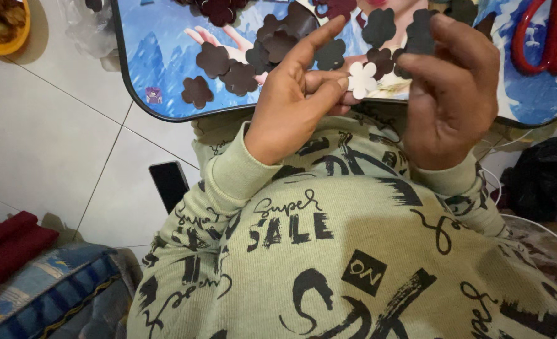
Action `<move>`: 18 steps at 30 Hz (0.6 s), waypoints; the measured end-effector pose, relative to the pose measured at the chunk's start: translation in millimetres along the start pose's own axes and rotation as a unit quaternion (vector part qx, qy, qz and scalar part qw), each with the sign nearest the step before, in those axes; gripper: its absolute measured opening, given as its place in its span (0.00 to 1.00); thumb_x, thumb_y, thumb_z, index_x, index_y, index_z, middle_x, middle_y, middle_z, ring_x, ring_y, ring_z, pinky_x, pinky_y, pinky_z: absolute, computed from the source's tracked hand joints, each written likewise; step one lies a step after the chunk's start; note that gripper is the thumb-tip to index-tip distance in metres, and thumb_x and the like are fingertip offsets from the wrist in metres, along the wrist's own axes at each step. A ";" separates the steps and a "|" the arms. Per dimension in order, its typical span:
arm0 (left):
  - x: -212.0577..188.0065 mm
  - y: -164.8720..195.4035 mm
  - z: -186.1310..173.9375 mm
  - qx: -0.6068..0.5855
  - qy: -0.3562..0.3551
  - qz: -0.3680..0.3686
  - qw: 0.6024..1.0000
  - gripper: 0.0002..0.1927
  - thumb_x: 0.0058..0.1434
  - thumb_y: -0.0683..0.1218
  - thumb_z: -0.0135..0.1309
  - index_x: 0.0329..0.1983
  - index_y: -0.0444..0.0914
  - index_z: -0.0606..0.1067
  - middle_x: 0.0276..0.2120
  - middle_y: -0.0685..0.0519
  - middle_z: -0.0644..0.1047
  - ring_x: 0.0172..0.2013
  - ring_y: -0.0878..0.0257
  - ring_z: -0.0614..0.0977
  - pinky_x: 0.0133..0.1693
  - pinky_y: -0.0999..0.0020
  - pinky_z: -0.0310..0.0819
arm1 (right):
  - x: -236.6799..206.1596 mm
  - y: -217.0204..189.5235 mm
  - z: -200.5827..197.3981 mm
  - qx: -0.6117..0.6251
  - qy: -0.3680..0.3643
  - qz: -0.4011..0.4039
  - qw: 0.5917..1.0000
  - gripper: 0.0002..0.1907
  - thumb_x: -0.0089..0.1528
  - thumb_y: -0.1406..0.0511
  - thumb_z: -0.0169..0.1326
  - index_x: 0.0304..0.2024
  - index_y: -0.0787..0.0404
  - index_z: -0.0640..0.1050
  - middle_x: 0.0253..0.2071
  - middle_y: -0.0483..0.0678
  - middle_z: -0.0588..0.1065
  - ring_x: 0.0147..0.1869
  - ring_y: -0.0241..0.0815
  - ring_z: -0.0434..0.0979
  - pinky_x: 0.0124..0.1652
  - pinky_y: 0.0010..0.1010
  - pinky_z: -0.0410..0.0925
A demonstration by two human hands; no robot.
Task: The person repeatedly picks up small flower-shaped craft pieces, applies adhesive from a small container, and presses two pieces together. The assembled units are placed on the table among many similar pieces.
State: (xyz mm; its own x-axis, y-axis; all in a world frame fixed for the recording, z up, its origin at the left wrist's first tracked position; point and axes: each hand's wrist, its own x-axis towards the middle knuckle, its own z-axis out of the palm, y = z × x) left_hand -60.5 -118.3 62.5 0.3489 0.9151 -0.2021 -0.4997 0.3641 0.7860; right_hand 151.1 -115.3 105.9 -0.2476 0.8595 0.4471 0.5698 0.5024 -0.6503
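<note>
Phone (168, 183): flat dark rectangle with rounded corners, lying on the pale floor tiles, below and to the outside of my left hand (291, 107), just beside my sleeve. Its screen is black and shows nothing; the lower end slips out of sight under my arm. Sticker (153, 95): small, squarish, purple with a pale figure, on the blue lap tray (128, 69) near its front left corner, too small to read any detail. Plastic bag (87, 28): clear, crumpled, on the floor against the tray's left edge, a dark scrap showing at its top; contents otherwise unclear.
</note>
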 end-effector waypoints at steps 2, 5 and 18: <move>-1.8 -2.2 -2.5 -0.012 -0.008 -0.012 1.000 0.31 0.74 0.36 0.50 0.78 0.40 0.56 0.50 0.50 0.82 0.44 0.68 0.83 0.46 0.73 0.81 | -5.3 4.1 0.2 0.018 -0.007 -0.006 1.000 0.17 0.65 0.85 0.53 0.53 0.68 0.78 0.59 0.56 0.75 0.61 0.48 0.77 0.58 0.35 0.71; -4.7 -8.6 -6.6 0.041 0.006 -0.066 0.997 0.24 0.73 0.37 0.51 0.71 0.36 0.63 0.42 0.50 0.82 0.42 0.67 0.84 0.43 0.73 0.82 | -14.8 12.9 2.7 0.076 -0.058 -0.022 0.995 0.21 0.66 0.85 0.58 0.58 0.66 0.74 0.54 0.55 0.76 0.57 0.44 0.79 0.56 0.30 0.73; -19.5 -5.4 -19.4 0.447 0.165 0.100 0.873 0.09 0.69 0.44 0.58 0.51 0.38 0.77 0.36 0.51 0.82 0.34 0.60 0.84 0.38 0.67 0.78 | -49.5 36.3 12.0 0.179 -0.063 0.084 0.978 0.27 0.69 0.83 0.60 0.68 0.68 0.69 0.50 0.55 0.77 0.55 0.41 0.82 0.56 0.29 0.76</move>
State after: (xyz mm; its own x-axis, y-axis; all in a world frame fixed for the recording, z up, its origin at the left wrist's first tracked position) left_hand -80.0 -134.7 50.8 0.0045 0.9988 -0.0497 0.3460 0.0451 0.9371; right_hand 174.7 -138.5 52.9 -0.2818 0.9259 0.2515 0.3050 0.3349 -0.8915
